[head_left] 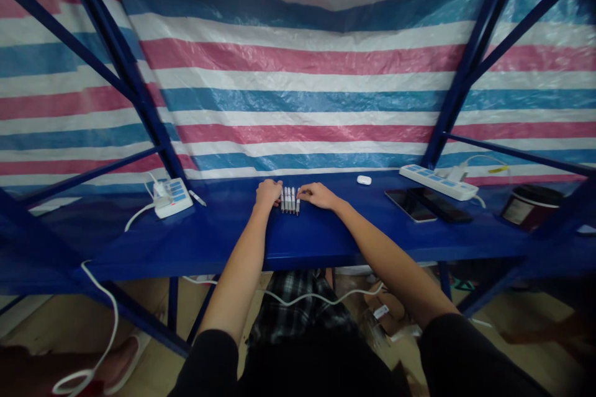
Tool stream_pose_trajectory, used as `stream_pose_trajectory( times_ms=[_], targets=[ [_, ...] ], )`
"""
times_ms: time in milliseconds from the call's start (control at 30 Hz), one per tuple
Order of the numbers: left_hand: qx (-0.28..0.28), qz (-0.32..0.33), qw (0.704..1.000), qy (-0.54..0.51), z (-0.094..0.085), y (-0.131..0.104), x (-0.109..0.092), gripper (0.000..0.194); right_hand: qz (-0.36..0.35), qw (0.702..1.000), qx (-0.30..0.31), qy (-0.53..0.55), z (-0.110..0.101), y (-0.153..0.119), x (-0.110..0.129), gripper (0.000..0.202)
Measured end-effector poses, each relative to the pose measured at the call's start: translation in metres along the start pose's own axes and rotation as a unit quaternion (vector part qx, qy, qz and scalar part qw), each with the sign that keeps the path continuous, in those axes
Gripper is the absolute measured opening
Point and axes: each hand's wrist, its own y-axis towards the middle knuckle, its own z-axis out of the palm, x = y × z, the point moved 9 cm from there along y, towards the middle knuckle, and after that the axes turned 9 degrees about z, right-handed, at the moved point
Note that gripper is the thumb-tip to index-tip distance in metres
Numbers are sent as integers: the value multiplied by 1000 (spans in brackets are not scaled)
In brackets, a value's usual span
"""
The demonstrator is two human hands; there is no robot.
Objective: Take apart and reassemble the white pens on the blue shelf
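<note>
Several white-and-grey pens [289, 200] lie side by side in a tight row on the blue tabletop [311, 239], their tips toward me. My left hand [269, 193] is closed at the left end of the row, its fingertips against the outermost pen. At the opposite end, my right hand [318, 195] has its thumb and fingers pinched on the top of the rightmost pen. A single white pen [197, 198] lies apart, off to the left beside a power strip.
Power strips stand at left [174, 198] and right [437, 182], with white cords. A white earphone case [364, 180] sits at the back. Two phones [410, 205] [440, 205] and a dark tub [531, 206] are on the right. Blue frame posts [460, 84] rise before the striped sheet.
</note>
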Motion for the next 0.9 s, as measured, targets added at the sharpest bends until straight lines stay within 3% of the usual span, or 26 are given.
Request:
stream_pose_trajectory(
  times_ms=[233,400,600,733,833,900],
  targets=[
    [-21,32,998,57,-5,5,-1,26,168,980,-46,-95,-14,-3,-33,56],
    [-122,111,977,134,-22,7,-14,24,202,969,-61,-129,-7,1,-36,47],
    [-115,118,979,123,-25,-4,-31,24,232,962,-96,-106,-20,0,-46,36],
    [-90,266,955,101,-15,-15,-65,27,236,967,-89,-47,-30,-6,-53,30],
    [-53,409,904,111,1,-31,-91,38,170,981,-46,84,-26,-4,-47,30],
    [-24,459,878,133,12,-41,-99,46,105,987,-45,115,-28,-2,-38,29]
  ],
)
